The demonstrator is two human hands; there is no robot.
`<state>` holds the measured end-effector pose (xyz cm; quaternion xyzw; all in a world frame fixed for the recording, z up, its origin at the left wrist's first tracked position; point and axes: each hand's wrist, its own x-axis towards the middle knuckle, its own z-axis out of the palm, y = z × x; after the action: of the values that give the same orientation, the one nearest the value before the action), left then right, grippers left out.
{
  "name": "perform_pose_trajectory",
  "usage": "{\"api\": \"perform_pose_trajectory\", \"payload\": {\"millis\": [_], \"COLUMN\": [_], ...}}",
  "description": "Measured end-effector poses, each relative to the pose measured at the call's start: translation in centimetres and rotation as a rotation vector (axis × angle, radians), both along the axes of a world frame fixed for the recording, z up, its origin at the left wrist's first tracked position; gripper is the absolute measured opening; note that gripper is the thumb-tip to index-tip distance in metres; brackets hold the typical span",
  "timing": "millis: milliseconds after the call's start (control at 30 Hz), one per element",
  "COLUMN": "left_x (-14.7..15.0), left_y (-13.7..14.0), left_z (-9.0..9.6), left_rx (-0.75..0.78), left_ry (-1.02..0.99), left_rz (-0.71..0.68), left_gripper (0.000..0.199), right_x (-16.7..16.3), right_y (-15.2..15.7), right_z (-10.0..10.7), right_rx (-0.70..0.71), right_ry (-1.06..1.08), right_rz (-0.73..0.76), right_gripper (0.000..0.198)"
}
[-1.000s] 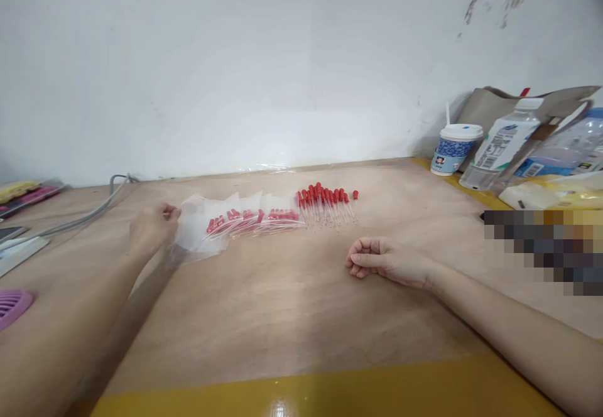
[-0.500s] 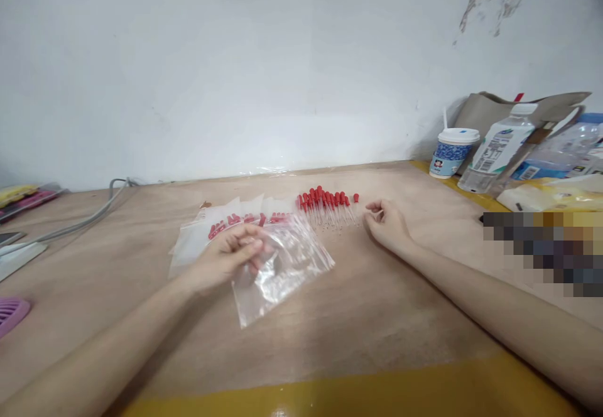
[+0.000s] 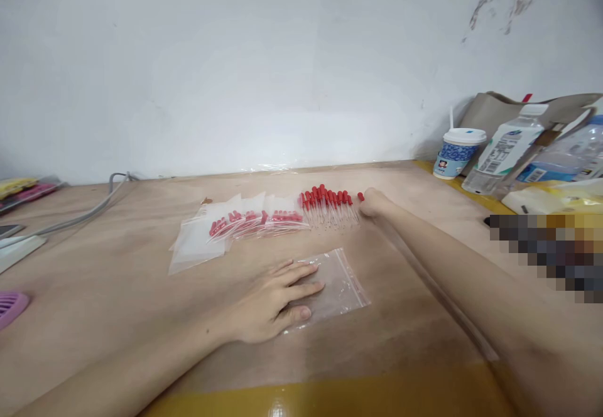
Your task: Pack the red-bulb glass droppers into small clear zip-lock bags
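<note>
My left hand (image 3: 273, 297) lies flat on a clear zip-lock bag (image 3: 336, 285), its fingers spread. The bag rests on the table with its zip edge to the right, and the hand covers its left part. My right hand (image 3: 375, 203) is closed at a single red-bulbed glass dropper (image 3: 360, 196), which tilts against the fingers; the fingertips and lower tube are hidden. Just left of it lies a cluster of droppers (image 3: 325, 197), red bulbs towards the wall. Further left, several overlapping zip bags (image 3: 202, 241) have red bulbs showing in them.
Along the right side stand a paper cup (image 3: 456, 153) with a straw, a plastic bottle (image 3: 506, 150) and a grey bag (image 3: 485, 112). At left are a grey cable (image 3: 89, 216) and a purple slotted object (image 3: 12, 309). A white wall (image 3: 282, 71) bounds the table behind.
My left hand has brought the clear bag down and to the right, let go its grip and flattened on it. My right hand has moved left and closed at the single dropper.
</note>
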<state>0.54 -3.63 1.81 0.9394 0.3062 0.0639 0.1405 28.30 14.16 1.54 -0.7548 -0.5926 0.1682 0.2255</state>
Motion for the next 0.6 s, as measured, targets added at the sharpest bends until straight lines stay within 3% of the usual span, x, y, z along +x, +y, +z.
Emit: {"api": "perform_pose_trajectory", "payload": {"millis": [200, 300, 433, 600], "left_x": [0.5, 1.0, 1.3, 1.3], "left_y": [1.7, 2.1, 2.1, 2.1], "left_z": [-0.6, -0.7, -0.8, -0.7], "left_rx": [0.033, 0.029, 0.012, -0.001], "left_ry": [-0.038, -0.082, -0.110, -0.116], "left_rz": [-0.073, -0.083, -0.077, -0.075], "left_gripper": [0.045, 0.044, 0.044, 0.044], "right_x": [0.9, 0.5, -0.2, -0.4], "right_y": [-5.7, -9.8, -12.7, -13.1], "right_z": [0.8, 0.0, -1.6, -2.6], "right_rx": [0.078, 0.180, 0.302, 0.329], "right_ry": [0.225, 0.695, 0.844, 0.870], "right_rz": [0.152, 0.354, 0.261, 0.255], "right_gripper": [0.038, 0.054, 0.060, 0.056]}}
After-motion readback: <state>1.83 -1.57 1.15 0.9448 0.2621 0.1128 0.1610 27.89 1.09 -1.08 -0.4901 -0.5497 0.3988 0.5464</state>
